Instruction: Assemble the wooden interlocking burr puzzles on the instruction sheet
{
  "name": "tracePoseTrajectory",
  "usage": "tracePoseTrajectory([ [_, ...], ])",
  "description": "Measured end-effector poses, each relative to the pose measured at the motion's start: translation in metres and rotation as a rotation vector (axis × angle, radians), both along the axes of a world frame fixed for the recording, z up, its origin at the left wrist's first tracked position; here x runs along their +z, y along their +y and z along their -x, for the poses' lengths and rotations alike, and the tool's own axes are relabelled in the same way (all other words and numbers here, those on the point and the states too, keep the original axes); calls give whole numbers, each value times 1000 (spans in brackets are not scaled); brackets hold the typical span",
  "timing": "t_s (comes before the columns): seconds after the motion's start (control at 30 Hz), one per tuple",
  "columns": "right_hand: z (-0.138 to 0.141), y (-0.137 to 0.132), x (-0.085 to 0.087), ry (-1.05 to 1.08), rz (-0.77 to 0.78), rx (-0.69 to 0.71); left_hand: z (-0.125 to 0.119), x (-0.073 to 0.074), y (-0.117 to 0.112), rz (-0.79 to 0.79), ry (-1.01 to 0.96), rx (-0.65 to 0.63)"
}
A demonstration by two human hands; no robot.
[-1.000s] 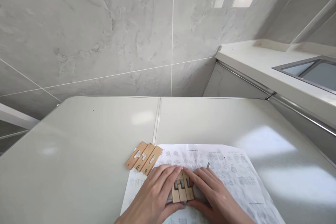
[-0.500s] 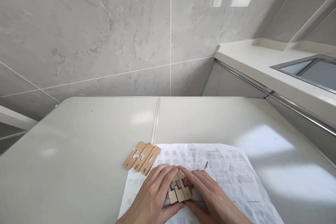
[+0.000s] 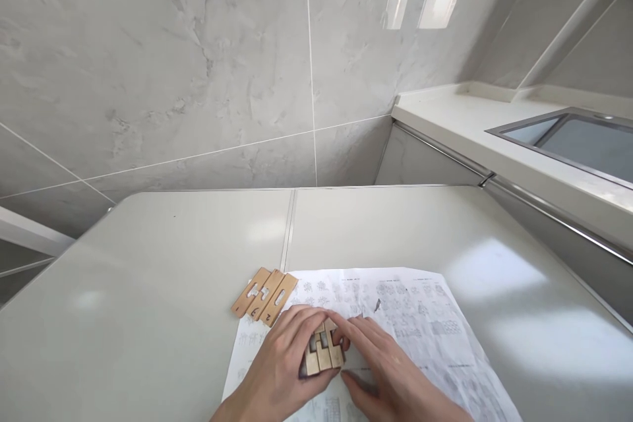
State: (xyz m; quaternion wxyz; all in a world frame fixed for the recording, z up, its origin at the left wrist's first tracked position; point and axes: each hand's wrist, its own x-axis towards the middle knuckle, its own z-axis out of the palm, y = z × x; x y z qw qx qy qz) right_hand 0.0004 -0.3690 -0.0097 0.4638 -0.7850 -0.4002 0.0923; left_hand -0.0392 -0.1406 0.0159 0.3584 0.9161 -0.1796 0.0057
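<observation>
A small cluster of interlocked wooden puzzle pieces point(image 3: 322, 356) sits between my two hands, low over the printed sheet. My left hand point(image 3: 284, 359) wraps its left side, with fingers over the far edge and the thumb along the near edge. From the right, my right hand point(image 3: 378, 356) grips it, its fingers curled at the far right corner and its thumb near the front. Gaps show between the notched pieces. Beyond my left hand lie flat wooden pieces point(image 3: 264, 297) with slots and the handwritten marks 1, 3 and 2, side by side and partly over the paper.
The printed instruction sheet point(image 3: 420, 316), creased and covered with small diagrams, lies on the white table point(image 3: 148, 316). A seam point(image 3: 289, 231) runs across the tabletop. Behind stands a grey tiled wall point(image 3: 148, 66); at the right is a counter point(image 3: 455, 112) with a sink point(image 3: 583, 138).
The view has tilted up a little and shifted, so everything sits slightly further left. Both hands still hold the puzzle pieces; my right thumb looks a little further from them.
</observation>
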Motion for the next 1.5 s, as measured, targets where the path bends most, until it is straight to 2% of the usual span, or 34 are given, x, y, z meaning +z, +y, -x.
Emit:
tracePoseTrajectory([
  [0.23,0,-3,-7,63,-53,2,4,-1,5,36,35,70],
  [0.4,1,-5,-10,123,-37,5,27,5,18,10,75,164],
  [0.53,2,-4,-8,109,-22,0,56,5,37,-38,23,297],
  [0.73,3,-1,-5,49,-3,-23,83,-9,60,-98,-86,616],
  [0.93,4,1,-14,44,-10,-55,86,-15,55,-139,-98,791],
  [1.1,4,3,-25,19,-66,-68,87,-18,50,-134,-63,806],
  [1.2,3,4,-26,9,-92,-65,82,-14,60,-111,-47,833],
  [1.3,3,4,-25,-2,-98,-75,62,-7,82,-70,-15,901],
  [1.5,2,3,-24,-17,-88,-61,-16,-2,130,122,-22,1001],
])
